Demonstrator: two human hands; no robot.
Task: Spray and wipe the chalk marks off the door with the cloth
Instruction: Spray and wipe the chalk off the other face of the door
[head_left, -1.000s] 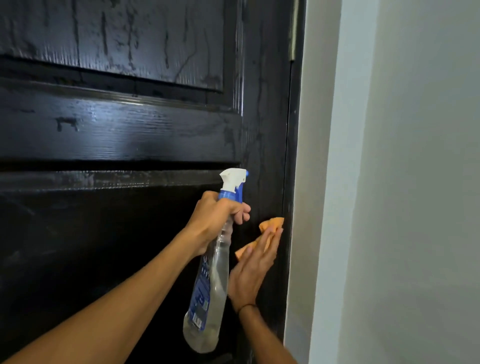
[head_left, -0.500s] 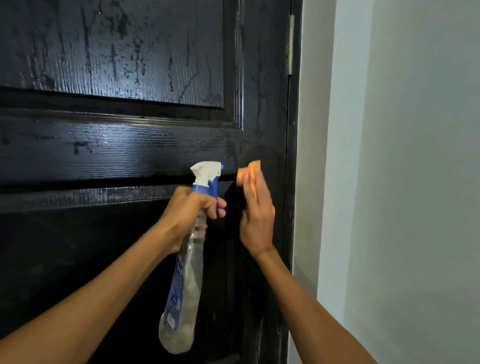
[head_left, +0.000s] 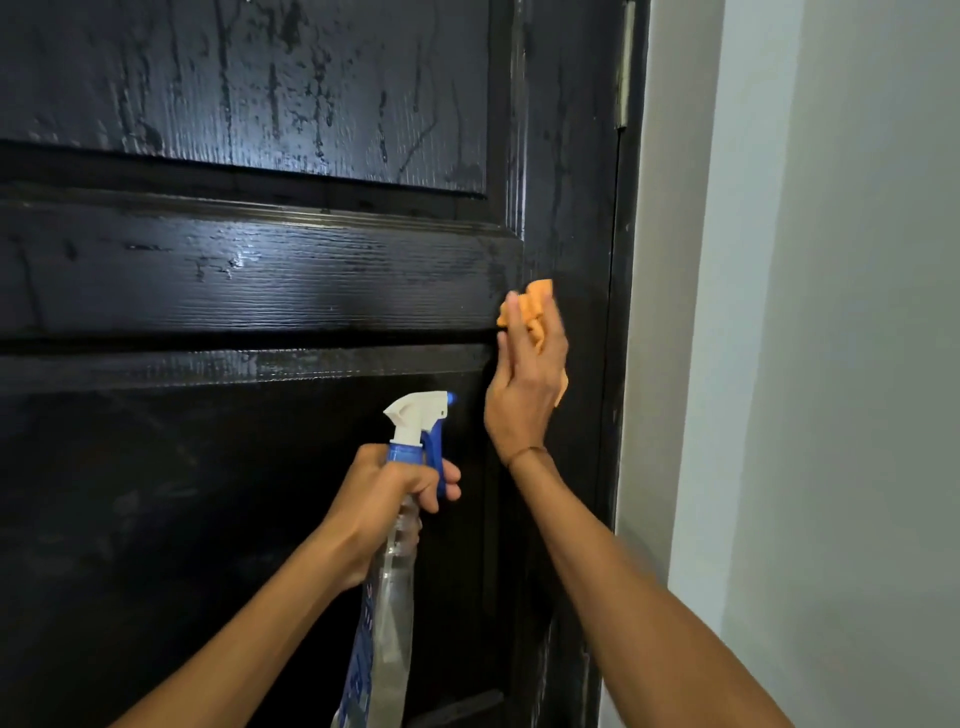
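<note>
Black panelled door (head_left: 291, 270), wet and streaky, faint pale smears on upper panel. Right hand (head_left: 527, 395) flat against door's right stile, straight fingers pressing orange cloth (head_left: 537, 306) onto wood, level with the middle rail. Left hand (head_left: 387, 499) lower, grip wrapped round neck of clear spray bottle (head_left: 392, 597), finger on blue trigger, white nozzle aimed at door, just below right hand. Hinge (head_left: 625, 67) top right. Grey wall (head_left: 831, 364) right of frame.
</note>
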